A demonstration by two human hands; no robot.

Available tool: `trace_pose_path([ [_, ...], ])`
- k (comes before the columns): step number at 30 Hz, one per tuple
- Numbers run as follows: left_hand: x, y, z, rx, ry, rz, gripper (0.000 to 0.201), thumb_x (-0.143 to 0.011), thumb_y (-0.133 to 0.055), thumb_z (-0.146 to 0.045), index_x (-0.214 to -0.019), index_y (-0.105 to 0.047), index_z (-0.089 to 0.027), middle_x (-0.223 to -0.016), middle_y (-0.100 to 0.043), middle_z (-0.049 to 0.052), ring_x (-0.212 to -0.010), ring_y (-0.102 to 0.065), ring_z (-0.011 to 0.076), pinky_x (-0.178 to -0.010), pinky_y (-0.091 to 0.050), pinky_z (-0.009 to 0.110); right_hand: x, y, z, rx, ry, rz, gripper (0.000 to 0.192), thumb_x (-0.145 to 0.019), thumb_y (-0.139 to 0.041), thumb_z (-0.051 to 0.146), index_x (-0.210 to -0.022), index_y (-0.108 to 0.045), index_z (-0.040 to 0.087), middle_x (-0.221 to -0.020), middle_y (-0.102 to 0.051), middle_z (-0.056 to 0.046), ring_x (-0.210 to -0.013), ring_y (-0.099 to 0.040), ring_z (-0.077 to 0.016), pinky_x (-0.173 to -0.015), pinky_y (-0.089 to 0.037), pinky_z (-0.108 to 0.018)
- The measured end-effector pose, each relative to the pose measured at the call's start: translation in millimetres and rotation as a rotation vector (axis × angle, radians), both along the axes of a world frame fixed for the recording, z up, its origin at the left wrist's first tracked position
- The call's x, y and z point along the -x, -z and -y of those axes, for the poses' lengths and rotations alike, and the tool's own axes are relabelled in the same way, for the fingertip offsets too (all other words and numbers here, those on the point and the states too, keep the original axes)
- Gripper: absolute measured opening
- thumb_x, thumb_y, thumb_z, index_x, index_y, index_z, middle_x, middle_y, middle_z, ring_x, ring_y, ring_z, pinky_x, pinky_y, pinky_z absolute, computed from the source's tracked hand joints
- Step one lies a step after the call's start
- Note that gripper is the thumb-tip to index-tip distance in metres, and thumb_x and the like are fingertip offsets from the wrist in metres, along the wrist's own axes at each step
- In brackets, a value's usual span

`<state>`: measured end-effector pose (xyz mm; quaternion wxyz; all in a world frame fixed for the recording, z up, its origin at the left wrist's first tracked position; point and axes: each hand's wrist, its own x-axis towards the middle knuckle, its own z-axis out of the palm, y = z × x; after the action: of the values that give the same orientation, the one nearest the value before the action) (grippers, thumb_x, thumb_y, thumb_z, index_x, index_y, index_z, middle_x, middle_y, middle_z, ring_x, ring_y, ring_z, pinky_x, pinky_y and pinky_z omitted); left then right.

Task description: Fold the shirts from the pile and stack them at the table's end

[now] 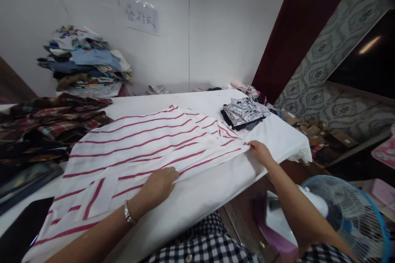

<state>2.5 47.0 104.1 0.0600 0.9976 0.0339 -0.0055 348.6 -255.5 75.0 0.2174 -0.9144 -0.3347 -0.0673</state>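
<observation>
A white shirt with red stripes [145,144] lies spread flat on the white table [277,135]. My left hand [159,187] rests on the shirt's near edge, fingers curled over the fabric; a watch sits on that wrist. At the garment's right end, my right hand [261,151] pinches the edge of the cloth near the table's right side.
Plaid shirts [46,127] are heaped at the left. A tall stack of folded clothes [86,63] stands against the back wall. A folded black-and-white patterned garment [243,111] lies at the right rear. A blue fan [352,213] and cardboard boxes [321,133] stand beside the table.
</observation>
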Motion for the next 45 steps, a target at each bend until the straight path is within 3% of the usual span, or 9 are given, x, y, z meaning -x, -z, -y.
trace_pose_path([
  [4, 10.8, 4.8, -0.7, 0.033, 0.013, 0.191, 0.026, -0.089, -0.055, -0.035, -0.108, -0.066, -0.022, -0.106, -0.069, 0.007, -0.098, -0.064, 0.0223, -0.086, -0.051, 0.036, 21.8, 9.3, -0.9, -0.086, 0.017, 0.086, 0.046, -0.074, -0.045, 0.01, -0.115, -0.067, 0.015, -0.114, -0.068, -0.014, -0.107, -0.062, -0.0267, -0.094, -0.049, -0.042],
  [7, 25.9, 7.1, -6.4, 0.054, -0.015, 0.297, 0.033, -0.089, -0.054, -0.047, -0.109, -0.066, -0.023, -0.109, -0.07, 0.007, -0.1, -0.064, 0.0222, -0.087, -0.052, 0.036, 49.9, 2.8, -17.9, -0.243, -0.189, 0.147, 0.046, -0.081, -0.046, 0.015, -0.123, -0.062, 0.017, -0.126, -0.062, -0.013, -0.118, -0.056, -0.0253, -0.102, -0.045, -0.044],
  [11, 49.3, 15.7, -24.9, 0.006, -0.208, 0.363, 0.032, -0.092, -0.048, -0.039, -0.109, -0.067, -0.02, -0.112, -0.069, 0.01, -0.105, -0.063, 0.0242, -0.091, -0.05, 0.04, 78.5, -2.2, -57.7, -0.28, -0.379, 0.062, 0.034, -0.089, -0.047, 0.027, -0.116, -0.066, 0.019, -0.119, -0.066, -0.012, -0.114, -0.059, -0.0236, -0.101, -0.047, -0.042],
  [18, 96.0, 15.5, -57.9, -0.138, -0.594, 0.198, 0.035, -0.091, -0.043, -0.033, -0.115, -0.064, -0.019, -0.116, -0.067, 0.014, -0.11, -0.06, 0.0303, -0.094, -0.046, 0.048, 72.6, 11.9, -109.9, -0.105, -0.406, -0.047, 0.037, -0.085, -0.051, 0.031, -0.115, -0.067, 0.016, -0.117, -0.067, -0.015, -0.11, -0.059, -0.0282, -0.099, -0.045, -0.045],
  [22, 113.0, 12.7, -59.7, -0.136, -0.712, 0.153, 0.034, -0.09, -0.044, -0.033, -0.114, -0.064, -0.019, -0.119, -0.065, 0.016, -0.112, -0.059, 0.0313, -0.091, -0.048, 0.047, 72.3, 17.9, -113.4, -0.102, -0.404, -0.02, 0.026, -0.086, -0.049, 0.031, -0.093, -0.071, 0.017, -0.096, -0.068, -0.012, -0.095, -0.06, -0.0256, -0.091, -0.047, -0.042],
  [25, 119.0, 14.7, -57.8, -0.083, -0.741, 0.147, 0.035, -0.091, -0.044, -0.037, -0.112, -0.065, -0.017, -0.12, -0.063, 0.017, -0.115, -0.057, 0.0302, -0.093, -0.048, 0.043, 72.9, 23.2, -109.5, -0.194, -0.387, -0.033, 0.025, -0.086, -0.05, 0.034, -0.081, -0.069, 0.019, -0.091, -0.067, -0.01, -0.091, -0.059, -0.0245, -0.089, -0.047, -0.042],
  [31, 117.8, 13.9, -55.5, -0.045, -0.798, 0.195, 0.045, -0.09, -0.046, -0.041, -0.122, -0.06, -0.013, -0.129, -0.058, 0.018, -0.117, -0.055, 0.0327, -0.096, -0.046, 0.045, 71.4, 32.5, -101.9, -0.418, -0.322, -0.172, 0.026, -0.086, -0.053, 0.042, -0.087, -0.066, 0.02, -0.106, -0.068, -0.011, -0.102, -0.061, -0.0246, -0.095, -0.046, -0.044],
  [39, 111.8, 9.0, -58.2, -0.057, -0.859, 0.16, 0.05, -0.088, -0.053, -0.044, -0.125, -0.056, -0.011, -0.125, -0.059, 0.017, -0.113, -0.055, 0.0333, -0.089, -0.046, 0.044, 70.7, 35.6, -103.1, -0.258, -0.369, -0.074, 0.033, -0.083, -0.055, 0.047, -0.096, -0.069, 0.02, -0.108, -0.068, -0.012, -0.104, -0.06, -0.0276, -0.097, -0.045, -0.048],
  [45, 107.8, 0.1, -65.4, 0.008, -0.797, 0.131, 0.023, -0.089, -0.051, -0.031, -0.096, -0.066, -0.014, -0.095, -0.065, 0.012, -0.096, -0.06, 0.0265, -0.084, -0.045, 0.038, 65.0, 39.1, -104.9, -0.253, -0.374, -0.066, 0.03, -0.082, -0.054, 0.048, -0.084, -0.07, 0.022, -0.105, -0.07, -0.011, -0.101, -0.062, -0.0282, -0.095, -0.047, -0.049],
])
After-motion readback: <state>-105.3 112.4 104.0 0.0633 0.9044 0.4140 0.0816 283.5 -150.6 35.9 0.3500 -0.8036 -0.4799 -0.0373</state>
